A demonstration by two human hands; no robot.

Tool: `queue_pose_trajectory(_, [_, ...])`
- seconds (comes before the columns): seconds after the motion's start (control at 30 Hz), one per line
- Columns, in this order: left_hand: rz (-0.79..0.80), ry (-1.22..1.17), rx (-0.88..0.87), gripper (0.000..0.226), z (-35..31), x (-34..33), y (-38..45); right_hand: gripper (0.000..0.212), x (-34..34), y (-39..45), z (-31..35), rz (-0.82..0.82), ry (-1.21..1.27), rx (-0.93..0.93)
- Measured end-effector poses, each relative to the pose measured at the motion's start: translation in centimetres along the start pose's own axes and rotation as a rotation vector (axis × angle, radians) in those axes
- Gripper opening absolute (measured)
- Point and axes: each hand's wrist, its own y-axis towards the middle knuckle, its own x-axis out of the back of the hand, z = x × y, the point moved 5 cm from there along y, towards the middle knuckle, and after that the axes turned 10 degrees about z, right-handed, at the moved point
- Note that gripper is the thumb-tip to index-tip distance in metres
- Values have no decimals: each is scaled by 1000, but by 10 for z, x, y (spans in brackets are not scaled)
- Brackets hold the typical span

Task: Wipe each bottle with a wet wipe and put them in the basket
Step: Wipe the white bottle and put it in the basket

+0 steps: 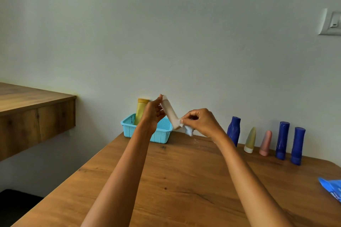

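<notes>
One yellow bottle [141,109] sits in the basket [162,135]; her left hand [153,114] grips a beige bottle [170,114], her right hand [201,121] pinches the wipe [188,131], and five bottles [265,143] wait at three o'clock.

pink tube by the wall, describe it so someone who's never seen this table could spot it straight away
Follow the wooden table to its far right edge, where five containers stand in a row against the wall. The pink tube is fourth from the left, cap down, between the pale yellow tube and a tall blue bottle. It is the only pink one.
</notes>
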Motion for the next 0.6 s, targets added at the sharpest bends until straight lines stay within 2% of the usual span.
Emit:
queue_pose_trajectory(0.13, [260,-253,-86,27,-6,-19,-5,9,25,-10,-12,-416,451,-15])
queue_pose_trajectory(0.2, [377,-332,-86,32,-6,-30,-9,5,26,-10,-13,-484,671,-28])
queue_pose_trajectory(0.3, [423,-328,-105,38,-2,-43,-14,11,17,-6,-4,-431,823,-42])
queue_pose_trajectory(0.47, [330,-273,-169,34,2,-43,-15,22,-4,-1,8,-275,1034,-59])
queue_pose_trajectory(0.6, [319,-224,-215,35,-2,-39,-14,29,-8,-2,8,-190,1035,-60])
